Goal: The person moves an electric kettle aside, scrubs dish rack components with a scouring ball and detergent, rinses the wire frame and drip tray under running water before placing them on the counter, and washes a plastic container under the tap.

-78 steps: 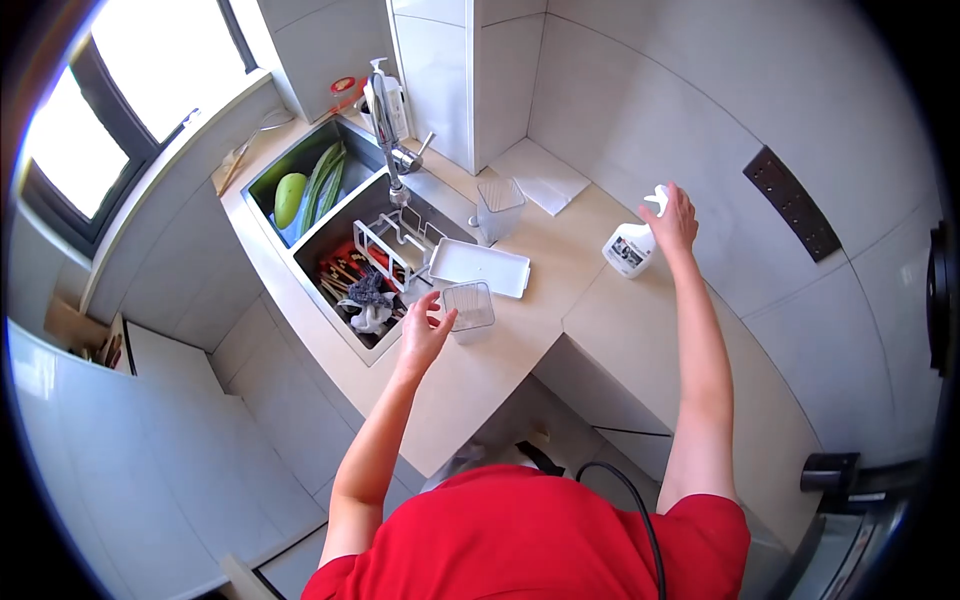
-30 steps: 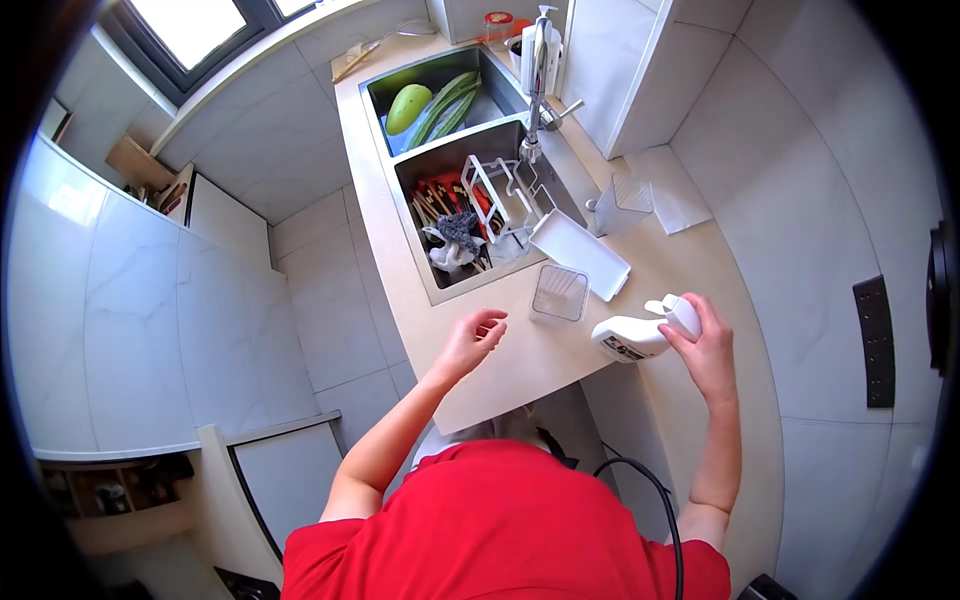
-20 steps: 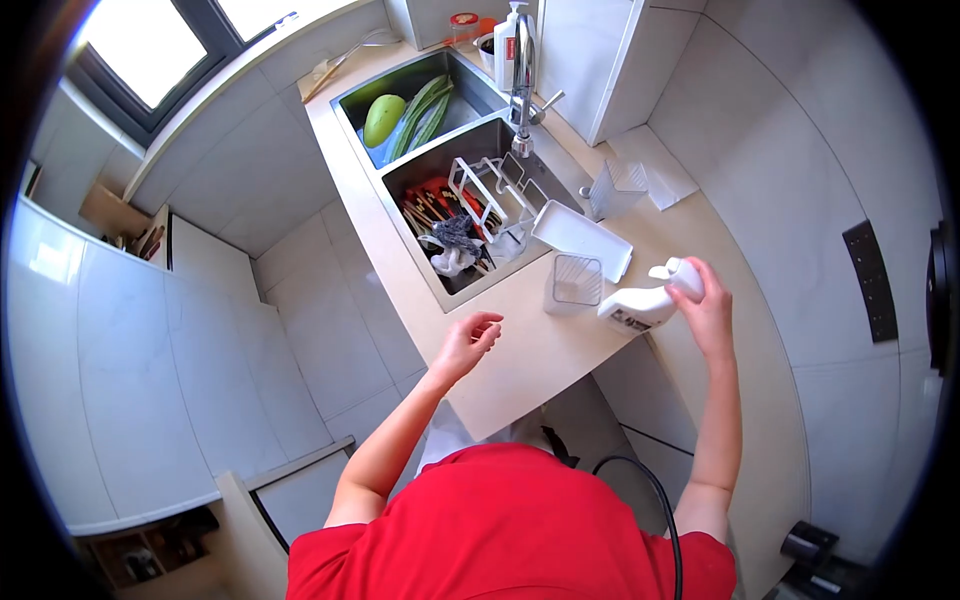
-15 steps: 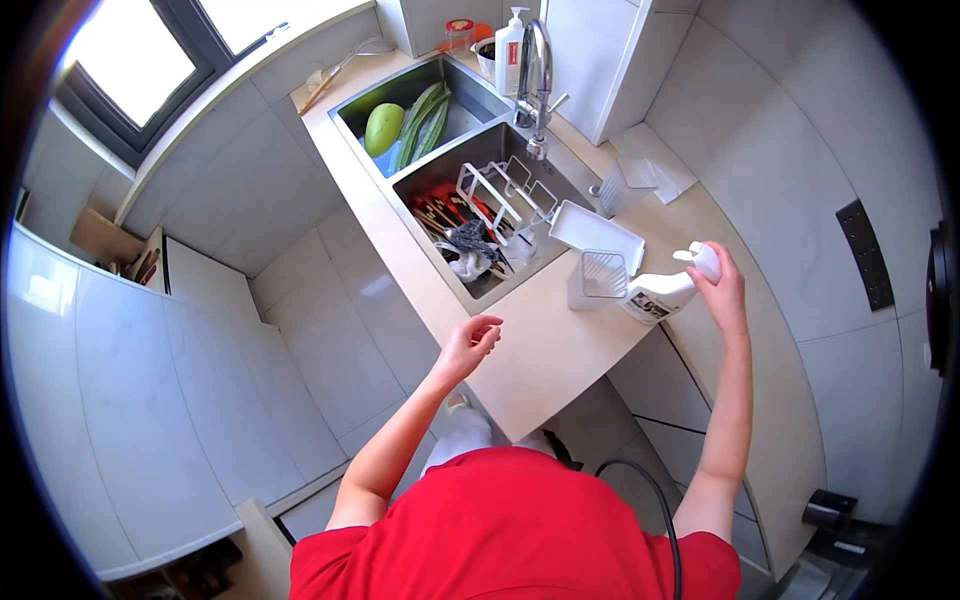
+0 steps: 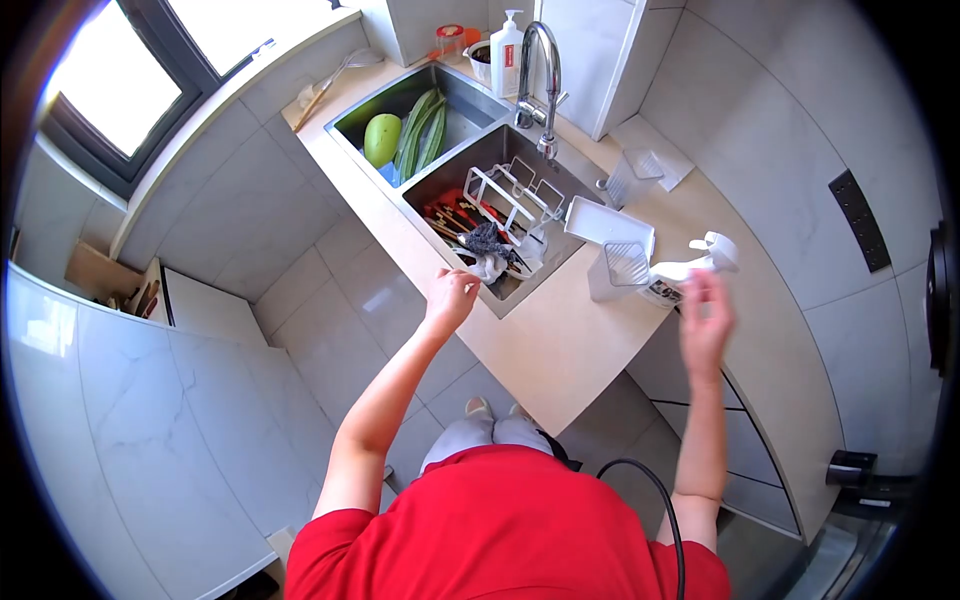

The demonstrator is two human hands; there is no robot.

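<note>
A white spray bottle (image 5: 672, 277) with a white trigger head stands on the counter. My right hand (image 5: 706, 325) is just in front of it, slightly smeared by motion. Its fingers are off the trigger head, loosely bent, with nothing visible in them. My left hand (image 5: 451, 300) hovers by the near edge of the sink, fingers curled together and nothing showing in them. Beside the bottle stands a clear plastic container (image 5: 618, 272), with a white tray (image 5: 610, 226) behind it. In the nearer sink basin lie a white rack (image 5: 515, 200), a dark grey scrubber (image 5: 485, 240) and several chopsticks or utensils.
The far basin holds a green melon (image 5: 382, 139) and long green gourds (image 5: 420, 135). A faucet (image 5: 545, 90) rises behind the sink, next to a white pump bottle (image 5: 507, 58). Another clear container (image 5: 632, 178) stands by the wall. A dark cable (image 5: 650, 475) hangs at my right side.
My right hand has let go of the spray bottle's head and drawn back toward me. My left hand has shifted slightly left and away from me, its fingers more curled.
</note>
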